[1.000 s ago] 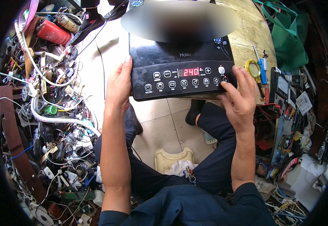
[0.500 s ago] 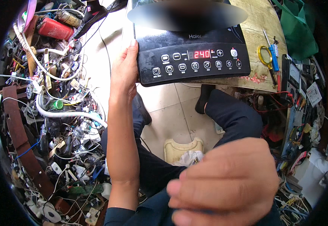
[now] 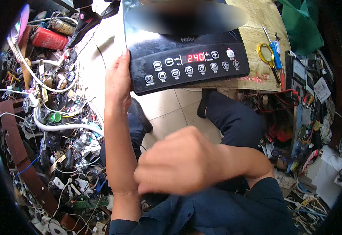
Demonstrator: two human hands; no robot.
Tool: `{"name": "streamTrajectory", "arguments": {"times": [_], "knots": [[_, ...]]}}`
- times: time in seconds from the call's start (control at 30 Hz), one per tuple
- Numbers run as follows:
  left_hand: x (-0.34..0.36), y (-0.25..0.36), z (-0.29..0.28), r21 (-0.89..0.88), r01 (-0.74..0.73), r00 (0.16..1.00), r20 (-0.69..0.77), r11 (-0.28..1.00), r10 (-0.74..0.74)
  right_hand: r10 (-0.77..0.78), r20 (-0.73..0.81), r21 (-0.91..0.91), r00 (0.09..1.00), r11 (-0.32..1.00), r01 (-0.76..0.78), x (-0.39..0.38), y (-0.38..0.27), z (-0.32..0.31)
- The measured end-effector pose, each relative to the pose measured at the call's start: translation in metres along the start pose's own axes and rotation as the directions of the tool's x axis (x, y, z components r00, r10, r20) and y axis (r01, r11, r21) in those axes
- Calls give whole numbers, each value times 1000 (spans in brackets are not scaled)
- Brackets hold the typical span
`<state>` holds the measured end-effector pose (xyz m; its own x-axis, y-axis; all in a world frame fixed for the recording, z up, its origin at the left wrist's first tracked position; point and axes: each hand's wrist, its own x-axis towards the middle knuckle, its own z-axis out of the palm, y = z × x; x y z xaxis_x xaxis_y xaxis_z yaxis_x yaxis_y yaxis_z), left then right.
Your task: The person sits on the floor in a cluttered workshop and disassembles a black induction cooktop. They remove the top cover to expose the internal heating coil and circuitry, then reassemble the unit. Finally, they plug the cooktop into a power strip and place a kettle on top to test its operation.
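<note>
A black induction cooker (image 3: 167,50) with a glossy top is held tilted over the table edge. Red digits glow on its display (image 3: 195,58), among rows of white-outlined touch keys. My left hand (image 3: 118,80) grips its left edge, thumb on the upper side and the other fingers hidden beneath. My right hand (image 3: 175,162), slightly blurred, is curled into a loose fist in front of my body, crossing near my left forearm. Its palm side is hidden, and nothing sticks out of it. It is apart from the cooker. A blurred oval covers the cooker's far part.
On the wooden table (image 3: 257,23) lie a yellow-rimmed magnifying glass (image 3: 266,53), a blue-handled tool (image 3: 276,54) and a red pen-like tool (image 3: 282,78). Heaps of cables and electronic parts (image 3: 69,152) fill the left side. A green bag (image 3: 302,29) hangs at far right.
My right hand has swung left and away from the camera, still curled, and its forearm now shows. The cooker and my left hand sit slightly farther left in view.
</note>
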<state>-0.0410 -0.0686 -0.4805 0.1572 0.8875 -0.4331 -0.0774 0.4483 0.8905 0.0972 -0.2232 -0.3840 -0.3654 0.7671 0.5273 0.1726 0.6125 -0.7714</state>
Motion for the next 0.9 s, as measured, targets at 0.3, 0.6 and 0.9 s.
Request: {"name": "streamTrajectory", "arguments": {"times": [0.3,0.6,0.9], "knots": [[-3,5,3,-67,17,1000,11,998,-16,477,521,-611,708,787,-82,-63,73,68],[0,0,0,-105,-4,1000,30,994,7,445,470,-574,762,810,-120,-55,73,64],[0,2,0,-86,-3,999,32,996,5,442,416,-616,794,780,-111,-57,76,55]]}}
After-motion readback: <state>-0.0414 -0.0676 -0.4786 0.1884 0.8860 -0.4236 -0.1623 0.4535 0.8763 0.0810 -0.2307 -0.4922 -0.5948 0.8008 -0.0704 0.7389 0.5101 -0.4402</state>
